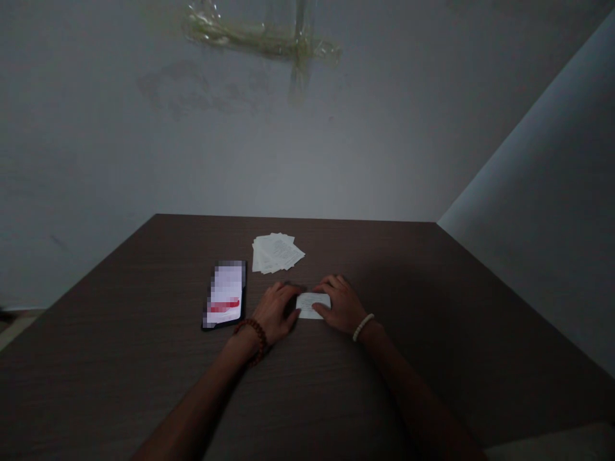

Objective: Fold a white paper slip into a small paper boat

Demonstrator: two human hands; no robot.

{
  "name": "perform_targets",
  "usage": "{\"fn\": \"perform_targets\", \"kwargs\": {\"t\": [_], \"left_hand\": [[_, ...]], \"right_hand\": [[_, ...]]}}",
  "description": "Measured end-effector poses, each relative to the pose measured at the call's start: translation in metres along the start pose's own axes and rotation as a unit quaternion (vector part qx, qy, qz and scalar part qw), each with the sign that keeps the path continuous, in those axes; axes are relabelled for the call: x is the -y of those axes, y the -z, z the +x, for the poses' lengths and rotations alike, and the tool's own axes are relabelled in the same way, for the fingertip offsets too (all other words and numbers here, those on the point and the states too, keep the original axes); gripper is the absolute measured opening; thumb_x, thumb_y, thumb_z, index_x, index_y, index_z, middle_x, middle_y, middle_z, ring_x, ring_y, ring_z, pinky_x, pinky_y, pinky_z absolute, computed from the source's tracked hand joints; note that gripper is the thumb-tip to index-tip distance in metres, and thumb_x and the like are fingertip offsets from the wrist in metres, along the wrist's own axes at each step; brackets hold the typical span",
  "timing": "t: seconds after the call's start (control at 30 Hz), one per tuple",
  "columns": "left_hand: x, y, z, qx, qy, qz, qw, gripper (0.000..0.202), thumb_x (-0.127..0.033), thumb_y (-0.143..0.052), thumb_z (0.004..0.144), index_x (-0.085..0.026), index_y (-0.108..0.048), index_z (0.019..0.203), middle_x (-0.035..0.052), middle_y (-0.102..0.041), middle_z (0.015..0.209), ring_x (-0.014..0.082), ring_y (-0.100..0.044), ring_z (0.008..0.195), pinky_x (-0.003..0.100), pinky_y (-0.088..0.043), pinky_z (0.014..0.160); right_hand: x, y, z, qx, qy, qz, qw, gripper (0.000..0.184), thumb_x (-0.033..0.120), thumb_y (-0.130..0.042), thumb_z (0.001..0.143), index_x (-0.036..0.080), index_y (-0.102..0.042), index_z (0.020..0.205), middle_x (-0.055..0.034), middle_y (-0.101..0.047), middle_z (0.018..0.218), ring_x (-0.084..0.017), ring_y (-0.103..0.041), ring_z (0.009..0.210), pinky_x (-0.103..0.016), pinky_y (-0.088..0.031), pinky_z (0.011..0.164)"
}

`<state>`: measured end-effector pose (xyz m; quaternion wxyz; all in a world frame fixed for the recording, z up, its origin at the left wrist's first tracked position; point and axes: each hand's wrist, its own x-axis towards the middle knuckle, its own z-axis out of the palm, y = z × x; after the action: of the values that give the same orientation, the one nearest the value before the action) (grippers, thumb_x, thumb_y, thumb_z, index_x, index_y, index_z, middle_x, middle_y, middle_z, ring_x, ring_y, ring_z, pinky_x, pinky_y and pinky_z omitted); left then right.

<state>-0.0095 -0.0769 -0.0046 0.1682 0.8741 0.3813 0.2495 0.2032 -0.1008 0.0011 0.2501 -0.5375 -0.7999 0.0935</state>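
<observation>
A small white slip of paper [307,313] with faint printed lines lies low over the table in front of me. My left hand [276,312], with a brown beaded bracelet at the wrist, grips its left edge, index finger at the upper corner and thumb lower down. My right hand [344,305], wearing a pale beaded bracelet, has its thumb on the slip's face and its index finger along the top edge. The other fingers of both hands are curled and partly hidden. Beyond the left hand lies a loose, fanned pile of similar printed slips [275,253].
A phone [225,293] with a lit, blurred screen lies left of my left hand. The dark wooden table [384,256] meets a stained wall [307,160] at its far edge. A slanting pale surface [538,192] borders the right side.
</observation>
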Motion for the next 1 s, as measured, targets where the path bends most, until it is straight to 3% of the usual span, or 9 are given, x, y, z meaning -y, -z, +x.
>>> {"fn": "perform_targets", "kwargs": {"t": [0.27, 0.5, 0.8, 1.0], "left_hand": [[-0.001, 0.001, -0.001, -0.005, -0.014, -0.005, 1.000, 0.034, -0.016, -0.058, 0.075, -0.018, -0.054, 0.109, 0.0079, -0.056, 0.100, 0.0250, -0.050, 0.096, 0.040, -0.044, 0.085], [0.001, 0.000, -0.001, 0.001, -0.018, -0.017, 1.000, 0.034, -0.015, -0.058, 0.075, -0.019, -0.055, 0.109, 0.0082, -0.056, 0.101, 0.0246, -0.051, 0.095, 0.040, -0.045, 0.084], [-0.002, 0.001, -0.001, 0.010, -0.026, -0.019, 0.999, 0.036, -0.012, -0.055, 0.075, -0.018, -0.054, 0.111, 0.0087, -0.056, 0.104, 0.0247, -0.049, 0.098, 0.041, -0.043, 0.087], [-0.001, 0.000, 0.000, 0.013, -0.034, -0.019, 0.999, 0.033, -0.012, -0.055, 0.076, -0.019, -0.054, 0.109, 0.0079, -0.058, 0.102, 0.0248, -0.050, 0.095, 0.041, -0.044, 0.084]], "right_hand": [[0.002, -0.001, 0.001, 0.007, -0.001, 0.028, 1.000, 0.026, 0.022, -0.071, 0.072, 0.019, -0.062, 0.096, -0.0057, -0.055, 0.103, -0.022, -0.046, 0.099, -0.037, -0.038, 0.089], [-0.001, -0.002, -0.002, -0.005, 0.005, 0.034, 0.999, 0.026, 0.027, -0.069, 0.076, 0.020, -0.063, 0.099, -0.0056, -0.056, 0.100, -0.022, -0.047, 0.096, -0.038, -0.038, 0.088], [0.001, 0.000, -0.001, -0.005, -0.002, 0.047, 0.999, 0.021, 0.032, -0.072, 0.074, 0.019, -0.065, 0.089, -0.0052, -0.058, 0.097, -0.021, -0.049, 0.093, -0.036, -0.039, 0.086], [0.004, 0.009, -0.005, 0.020, 0.020, 0.013, 1.000, 0.039, 0.044, -0.076, 0.068, 0.020, -0.064, 0.097, -0.0053, -0.057, 0.099, -0.022, -0.049, 0.094, -0.038, -0.039, 0.086]]}}
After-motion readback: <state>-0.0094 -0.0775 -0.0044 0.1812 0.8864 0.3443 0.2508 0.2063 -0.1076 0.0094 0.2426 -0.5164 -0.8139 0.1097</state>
